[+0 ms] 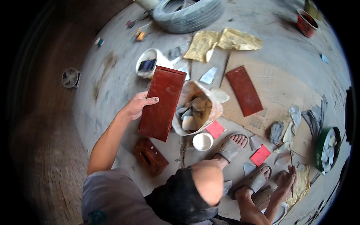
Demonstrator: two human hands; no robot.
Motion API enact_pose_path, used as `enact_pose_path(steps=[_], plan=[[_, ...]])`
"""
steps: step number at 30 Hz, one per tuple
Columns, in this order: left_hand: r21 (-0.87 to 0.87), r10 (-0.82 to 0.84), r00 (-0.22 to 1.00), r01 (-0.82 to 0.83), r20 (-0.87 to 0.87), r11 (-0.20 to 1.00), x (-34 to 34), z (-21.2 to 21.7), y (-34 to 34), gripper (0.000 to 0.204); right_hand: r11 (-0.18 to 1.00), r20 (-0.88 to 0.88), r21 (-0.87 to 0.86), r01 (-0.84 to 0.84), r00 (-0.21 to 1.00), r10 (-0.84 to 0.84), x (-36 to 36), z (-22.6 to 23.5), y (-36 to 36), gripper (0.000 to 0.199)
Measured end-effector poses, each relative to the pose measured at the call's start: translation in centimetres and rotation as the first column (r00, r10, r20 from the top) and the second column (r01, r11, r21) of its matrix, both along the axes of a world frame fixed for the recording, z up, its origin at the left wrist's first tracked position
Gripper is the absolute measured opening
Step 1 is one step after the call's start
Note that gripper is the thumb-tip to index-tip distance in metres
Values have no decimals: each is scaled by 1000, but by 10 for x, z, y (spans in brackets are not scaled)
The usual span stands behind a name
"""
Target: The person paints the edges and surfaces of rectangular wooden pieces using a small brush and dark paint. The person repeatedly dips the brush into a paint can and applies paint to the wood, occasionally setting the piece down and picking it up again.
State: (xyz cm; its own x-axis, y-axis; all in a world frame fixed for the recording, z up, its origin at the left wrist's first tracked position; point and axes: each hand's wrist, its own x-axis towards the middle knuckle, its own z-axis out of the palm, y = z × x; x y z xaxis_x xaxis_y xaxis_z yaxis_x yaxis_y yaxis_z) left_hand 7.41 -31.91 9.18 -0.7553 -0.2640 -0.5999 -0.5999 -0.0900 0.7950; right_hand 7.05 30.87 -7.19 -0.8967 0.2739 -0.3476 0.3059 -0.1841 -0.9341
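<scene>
My left hand point(139, 105) grips the left long edge of a dark red rectangular panel point(164, 100), thumb on its face. The panel is held up, tilted slightly, beside a white sack-like bucket point(216, 112) holding stone-like pieces and a brown lump. At the lower right, my right hand point(286, 183) is closed around a thin dark stick point(291, 155); what its ends are like is too small to tell. A second dark red panel point(244, 90) lies flat on a cardboard sheet point(275, 80). Below the held panel sits a red-brown block with a slot point(154, 157).
Near my sandalled feet stand a small white cup point(203, 142) and red sandpaper-like squares point(260, 155). A green tub point(325, 152) of scraps is at right. Farther off are a tire point(187, 20), a red-stained bucket point(306, 24), gold sheets point(240, 39) and a white container with a phone point(147, 65).
</scene>
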Motion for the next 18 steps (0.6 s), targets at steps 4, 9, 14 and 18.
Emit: enact_pose_path(steps=[4, 9, 14, 18], plan=[[-42, 180, 983, -178, 41, 983, 95, -13, -44, 43, 999, -24, -11, -31, 999, 31, -6, 2, -10, 45], [-57, 107, 930, -93, 352, 994, 215, -55, -82, 50, 977, -48, 170, -129, 989, 139, -14, 7, -12, 45], [-76, 105, 843, -76, 528, 994, 285, -103, -73, 41, 967, -12, 203, -155, 987, 160, -21, 23, -34, 46], [-144, 14, 781, 97, 625, 985, 296, -127, -62, 40, 951, -40, 230, -207, 974, 222, -23, 19, -25, 45]])
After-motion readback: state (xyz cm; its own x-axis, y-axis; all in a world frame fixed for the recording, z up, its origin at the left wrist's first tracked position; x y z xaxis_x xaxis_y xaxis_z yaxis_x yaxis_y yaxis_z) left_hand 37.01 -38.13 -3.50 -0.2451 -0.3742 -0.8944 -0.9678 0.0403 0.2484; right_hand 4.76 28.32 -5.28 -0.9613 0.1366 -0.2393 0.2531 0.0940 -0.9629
